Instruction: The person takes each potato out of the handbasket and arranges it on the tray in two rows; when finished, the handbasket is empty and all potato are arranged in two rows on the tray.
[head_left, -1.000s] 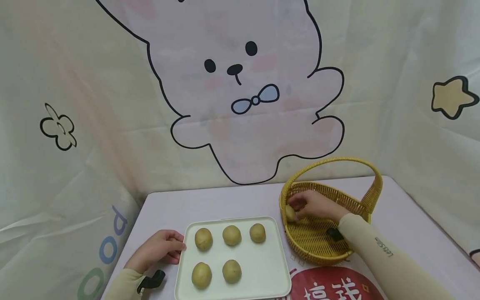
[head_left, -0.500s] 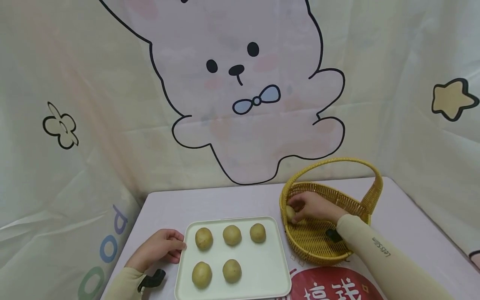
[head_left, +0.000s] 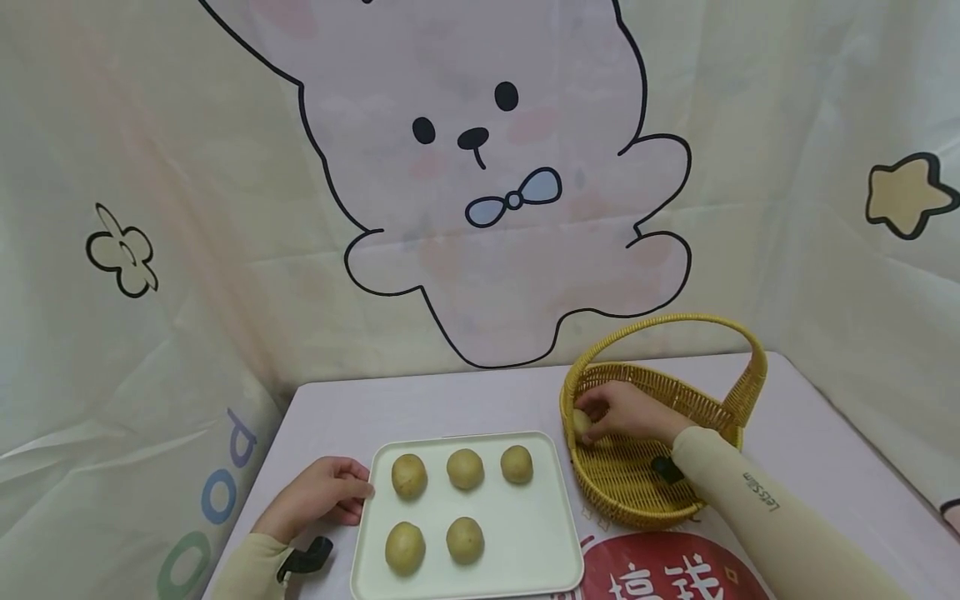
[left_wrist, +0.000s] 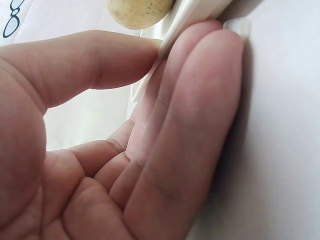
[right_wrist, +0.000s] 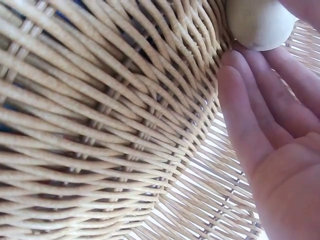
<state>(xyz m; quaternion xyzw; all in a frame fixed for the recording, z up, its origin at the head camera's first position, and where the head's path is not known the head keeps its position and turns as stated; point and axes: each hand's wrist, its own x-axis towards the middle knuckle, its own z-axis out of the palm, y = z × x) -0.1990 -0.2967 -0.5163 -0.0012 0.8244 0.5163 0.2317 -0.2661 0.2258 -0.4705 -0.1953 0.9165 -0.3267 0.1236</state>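
Note:
My left hand [head_left: 321, 493] pinches the left rim of a white rectangular tray [head_left: 528, 546]. In the left wrist view the thumb [left_wrist: 110, 59] lies over the rim and the fingers curl beneath it. Several round yellow-brown potatoes sit on the tray, three in the back row and two in front, among them a potato [head_left: 408, 477] at the back left. Inside a yellow wicker basket [head_left: 626, 500], my right hand [head_left: 626, 410] grips another potato [right_wrist: 262, 25] against the basket's left wall. Its fingertips reach under that potato in the right wrist view.
The basket's tall arched handle [head_left: 675, 319] rises over the right hand. A red printed patch [head_left: 660, 567] lies on the pale table [head_left: 450, 404] in front of the basket. Behind the table hangs a cloth [head_left: 300, 325] with a cartoon bear.
Both hands stay nearly where they were. The right forearm has shifted very slightly to the left, and the potatoes on the tray keep their places.

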